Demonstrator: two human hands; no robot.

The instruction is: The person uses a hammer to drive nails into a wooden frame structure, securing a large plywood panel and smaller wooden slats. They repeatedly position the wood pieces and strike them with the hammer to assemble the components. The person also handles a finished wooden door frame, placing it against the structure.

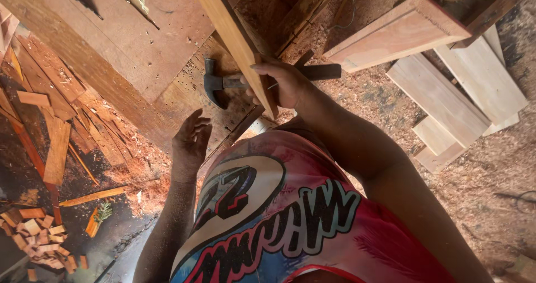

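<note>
The right hand (pixel 285 84) is closed around the handle of a claw hammer (pixel 220 84), whose dark steel head lies on the worktop (pixel 139 48) to the left while the black grip pokes out past the hand on the other side. The same hand presses against a long pale wooden batten (pixel 234 34) that runs diagonally up and away from it, crossing in front of the hammer handle. The left hand (pixel 191 140) holds nothing; its fingers are loosely spread and curled, hovering at the near edge of the worktop, just below the hammer head and apart from it. The worktop is a broad reddish board, pitted near its edge. Over to the right, a shallow wooden box frame (pixel 399 31) sits above a few pale planks (pixel 452 101) lying on the sawdust-covered floor (pixel 491 171). To the left, reddish offcuts (pixel 56 143) are strewn about, with a heap of small wood blocks (pixel 39 238) lower down. The person's bright printed shirt (pixel 290 221) fills the near view.
</note>
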